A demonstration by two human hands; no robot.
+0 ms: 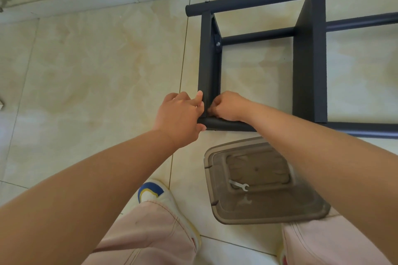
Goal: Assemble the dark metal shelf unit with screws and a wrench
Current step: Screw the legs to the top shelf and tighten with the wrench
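The dark metal shelf unit (pixel 310 64) lies on its side on the tiled floor (pixel 97 66), with its round tubes running left to right and its flat panels crossing between them. I work at the near left corner of the unit, where the end panel (pixel 207 60) meets the near tube (pixel 228 125). My left hand (pixel 179 117) grips that corner from the left: the fingers lie against the outer face of the end panel and the thumb reaches down to the end of the near tube. My right hand (pixel 227 106) is at the inner side of the same joint, its fingers curled tight; I cannot tell from this view what the grip has hold of, since the fingertips are hidden against the panel. A screw (pixel 218 44) shows on the bracket farther up the end panel. The wrench (pixel 239 185) rests untouched inside a translucent brown plastic tray (pixel 267 211), which sits on the floor just beside the near tube and partly under my right forearm.
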